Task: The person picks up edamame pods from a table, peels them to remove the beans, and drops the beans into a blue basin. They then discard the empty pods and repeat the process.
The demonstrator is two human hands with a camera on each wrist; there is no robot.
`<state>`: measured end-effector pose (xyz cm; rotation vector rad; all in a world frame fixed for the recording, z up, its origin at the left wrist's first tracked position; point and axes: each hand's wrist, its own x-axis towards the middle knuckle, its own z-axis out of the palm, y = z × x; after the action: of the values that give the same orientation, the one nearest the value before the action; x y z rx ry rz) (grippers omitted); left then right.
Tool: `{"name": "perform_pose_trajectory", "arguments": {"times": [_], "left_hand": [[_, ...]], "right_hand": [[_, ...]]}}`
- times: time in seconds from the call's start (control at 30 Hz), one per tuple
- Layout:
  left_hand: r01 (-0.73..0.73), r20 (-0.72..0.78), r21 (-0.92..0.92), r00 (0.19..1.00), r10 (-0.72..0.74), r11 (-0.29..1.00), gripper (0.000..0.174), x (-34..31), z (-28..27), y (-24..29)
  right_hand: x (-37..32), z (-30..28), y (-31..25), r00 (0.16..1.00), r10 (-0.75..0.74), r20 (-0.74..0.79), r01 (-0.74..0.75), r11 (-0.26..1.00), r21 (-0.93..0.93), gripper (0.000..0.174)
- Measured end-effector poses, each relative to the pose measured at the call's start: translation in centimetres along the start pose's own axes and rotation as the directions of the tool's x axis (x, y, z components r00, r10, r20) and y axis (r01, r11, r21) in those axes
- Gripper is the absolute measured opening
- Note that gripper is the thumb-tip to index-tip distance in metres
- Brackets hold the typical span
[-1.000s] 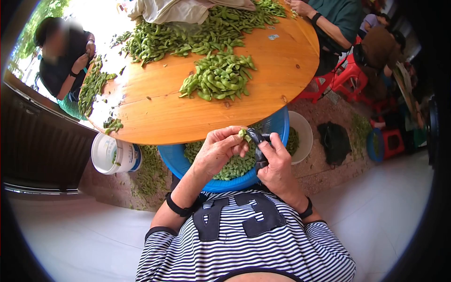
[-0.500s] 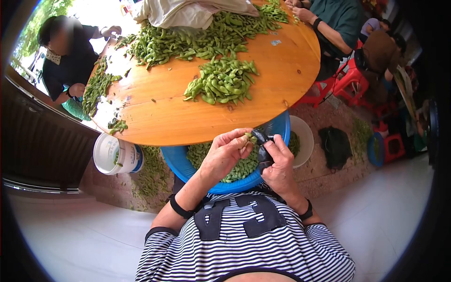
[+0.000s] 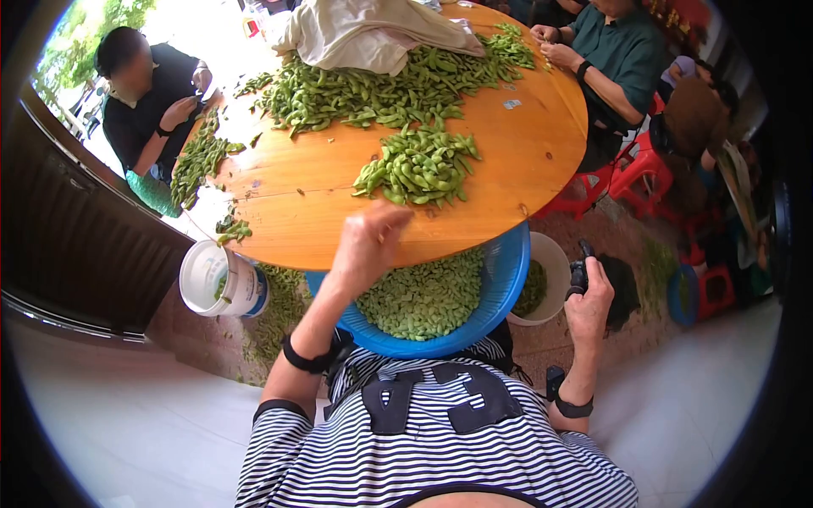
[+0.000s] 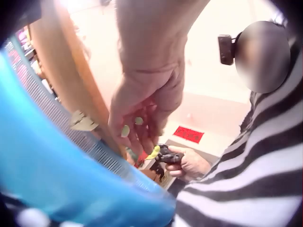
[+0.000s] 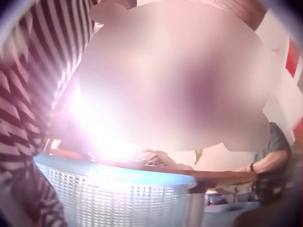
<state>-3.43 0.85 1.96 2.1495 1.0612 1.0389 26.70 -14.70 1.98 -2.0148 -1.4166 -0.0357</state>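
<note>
My left hand, blurred, is over the table's near edge, just short of a small heap of green soybean pods. In the left wrist view its fingers hang loosely bent, with pale green shelled beans at the fingertips. Out to the right, beside a white bucket, my right hand grips a black hand tool. A yellow-green pod shows at the tool's tip in the left wrist view. Below my hands, a blue basket holds many shelled beans. The right wrist view does not show my right hand.
On the round wooden table lies a large pile of pods partly under a pale cloth. Another white bucket stands at left. People sit at left and right. Red stools and a black bag are at right.
My hands, together over the basket at first, have parted. The left moved forward to the table edge; the right swung right with the tool. The head view has shifted.
</note>
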Motion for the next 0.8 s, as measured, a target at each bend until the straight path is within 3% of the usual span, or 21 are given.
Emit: {"name": "perform_pose_trajectory", "arguments": {"times": [0.03,0.07,0.13,0.23,0.3,0.37,0.43,0.5,0.53,0.57,0.6,0.63,0.7,0.8], "left_hand": [[0.019,-0.089,0.07,0.996,-0.013,0.997,0.019,0.9,-0.1,-1.5],[-0.019,-0.087,0.13,0.996,0.031,0.991,0.02,1.5,-0.3,-2.8],[-0.056,-0.083,0.187,0.994,0.072,0.981,0.021,2.6,-0.4,-4.0],[-0.08,-0.045,0.25,0.995,0.094,0.965,0.017,3.0,-0.3,-4.1],[-0.016,0.073,0.303,0.997,-0.006,0.953,0.013,3.0,-0.6,-3.5],[-0.047,0.036,0.33,0.999,0.037,0.943,0.013,2.2,-0.3,-3.5],[-0.08,0.004,0.354,0.996,0.084,0.932,0.013,1.3,0.0,-2.7],[0.186,0.031,0.061,0.982,-0.189,0.981,0.015,0.4,0.2,-0.9],[0.186,0.037,0.056,0.982,-0.188,0.981,0.015,-0.1,0.7,-0.5],[0.285,0.088,-0.244,0.958,-0.272,0.927,0.014,-0.6,1.2,-0.2],[0.37,0.163,-0.512,0.928,-0.335,0.775,0.014,-0.9,1.6,0.2],[0.372,0.168,-0.515,0.927,-0.334,0.773,0.014,-1.1,1.9,0.7],[0.434,0.269,-0.668,0.898,-0.347,0.605,0.015,-1.5,2.3,1.4],[0.452,0.286,-0.686,0.888,-0.361,0.57,0.015,-2.0,3.3,1.3]], "right_hand": [[0.1,0.0,-0.1,0.999,-0.038,-0.028,0.039,0.999,0.037,0.044],[0.2,0.1,-0.4,0.999,-0.041,-0.03,0.042,0.998,0.039,0.044],[0.2,0.7,-1.4,0.997,-0.052,0.065,0.05,0.998,0.036,0.055],[0.4,1.5,-3.6,0.989,-0.121,0.083,0.113,0.989,0.095,0.053],[0.6,2.0,-4.8,0.985,-0.154,0.079,0.141,0.978,0.154,0.048],[0.6,2.7,-5.7,0.961,-0.189,0.201,0.119,0.941,0.315,0.042],[0.6,3.8,-6.8,0.952,-0.238,0.193,0.137,0.893,0.429,0.038],[0.6,5.2,-7.3,0.922,-0.256,0.289,0.073,0.851,0.52,0.042],[0.6,6.1,-7.6,0.914,-0.269,0.302,0.048,0.814,0.58,0.045],[0.7,6.7,-8.1,0.906,-0.284,0.313,0.022,0.771,0.636,0.047],[1.0,6.7,-8.7,0.878,-0.263,0.399,-0.062,0.765,0.641,0.048],[1.0,6.9,-9.2,0.879,-0.258,0.4,-0.065,0.768,0.637,0.048],[0.9,7.4,-9.7,0.848,-0.182,0.498,-0.264,0.669,0.695,0.05],[0.7,7.2,-9.6,0.829,-0.196,0.523,-0.299,0.636,0.712,0.052]]}}
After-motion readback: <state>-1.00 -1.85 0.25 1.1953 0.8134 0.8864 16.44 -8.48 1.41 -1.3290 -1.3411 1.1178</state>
